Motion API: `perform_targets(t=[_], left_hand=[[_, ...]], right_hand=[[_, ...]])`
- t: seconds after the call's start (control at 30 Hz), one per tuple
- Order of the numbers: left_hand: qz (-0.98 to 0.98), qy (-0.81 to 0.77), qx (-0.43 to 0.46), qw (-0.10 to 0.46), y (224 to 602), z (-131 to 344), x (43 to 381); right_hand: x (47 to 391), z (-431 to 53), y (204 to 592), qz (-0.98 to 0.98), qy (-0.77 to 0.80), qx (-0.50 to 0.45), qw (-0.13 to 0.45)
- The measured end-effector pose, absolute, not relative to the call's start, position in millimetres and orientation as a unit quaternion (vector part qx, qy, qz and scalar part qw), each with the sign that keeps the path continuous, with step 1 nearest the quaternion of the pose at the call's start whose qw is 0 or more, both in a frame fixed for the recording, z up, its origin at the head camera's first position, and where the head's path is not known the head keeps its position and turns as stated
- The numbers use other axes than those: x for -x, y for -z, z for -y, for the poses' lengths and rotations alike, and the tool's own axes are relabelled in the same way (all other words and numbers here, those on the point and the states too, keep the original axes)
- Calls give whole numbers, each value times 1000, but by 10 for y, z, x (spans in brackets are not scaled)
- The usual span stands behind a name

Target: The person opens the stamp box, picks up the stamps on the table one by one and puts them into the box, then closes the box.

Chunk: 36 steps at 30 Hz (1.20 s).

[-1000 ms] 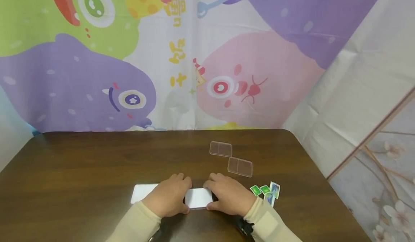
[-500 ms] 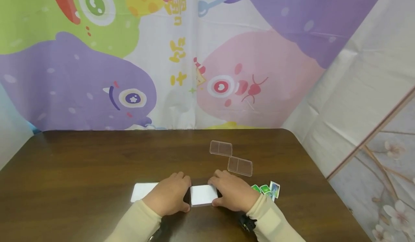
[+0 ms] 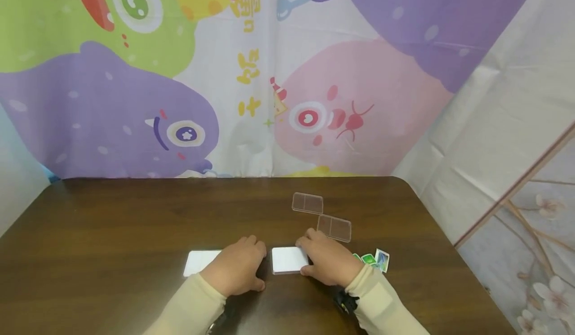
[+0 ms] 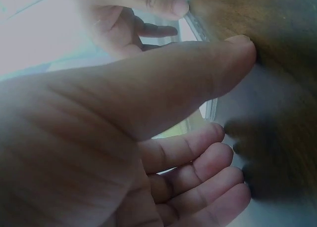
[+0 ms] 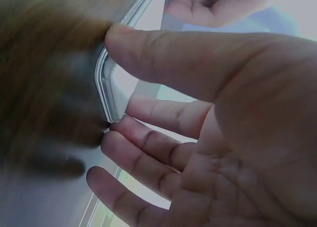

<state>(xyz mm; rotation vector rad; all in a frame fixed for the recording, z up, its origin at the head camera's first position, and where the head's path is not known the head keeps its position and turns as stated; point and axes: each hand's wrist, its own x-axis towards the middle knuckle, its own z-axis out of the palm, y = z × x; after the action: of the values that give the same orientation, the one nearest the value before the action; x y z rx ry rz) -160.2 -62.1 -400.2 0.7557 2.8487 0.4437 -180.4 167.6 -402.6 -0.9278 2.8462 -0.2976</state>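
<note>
A flat clear plastic case point(image 3: 288, 260) with a white rectangle filling it lies on the table in front of me. My right hand point(image 3: 330, 257) holds its right end, thumb at the near edge and fingers at the far corner. The case's clear layered rim point(image 5: 103, 83) shows between that thumb and fingers in the right wrist view. My left hand point(image 3: 238, 267) rests on the table left of the case, with a gap between them. Its thumb and loosely bent fingers stand apart around nothing. A second white rectangle point(image 3: 199, 261) is partly hidden behind the left hand.
Two shallow clear plastic lids point(image 3: 307, 202), each with a line across it, lie farther back on the brown table point(image 3: 135, 220). Several small green and blue picture cards point(image 3: 382, 259) lie right of my right hand, partly covered by it. A cartoon-printed cloth point(image 3: 242, 145) hangs behind the table.
The case has slid right and slightly away from me with my right hand on it. My left hand stayed almost in place, so the case has come away from it.
</note>
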Motion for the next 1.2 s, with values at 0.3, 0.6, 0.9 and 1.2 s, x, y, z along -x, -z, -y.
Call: perform_targets(t=[0.3, 0.6, 0.9, 1.2], left_hand=[[-953, -134, -256, 89, 3996, 597, 1607], [-953, -127, -259, 90, 3998, 610, 1595], [-947, -152, -272, 73, 3865, 973, 1631], [-973, -107, -185, 90, 3808, 1584, 1683]], right_hand=[[1857, -1720, 4129, -955, 122, 266, 58], [1908, -1707, 4247, -956, 153, 248, -12], [1924, -1696, 4271, -954, 158, 255, -9], [1951, -1730, 4261, -955, 159, 250, -2]])
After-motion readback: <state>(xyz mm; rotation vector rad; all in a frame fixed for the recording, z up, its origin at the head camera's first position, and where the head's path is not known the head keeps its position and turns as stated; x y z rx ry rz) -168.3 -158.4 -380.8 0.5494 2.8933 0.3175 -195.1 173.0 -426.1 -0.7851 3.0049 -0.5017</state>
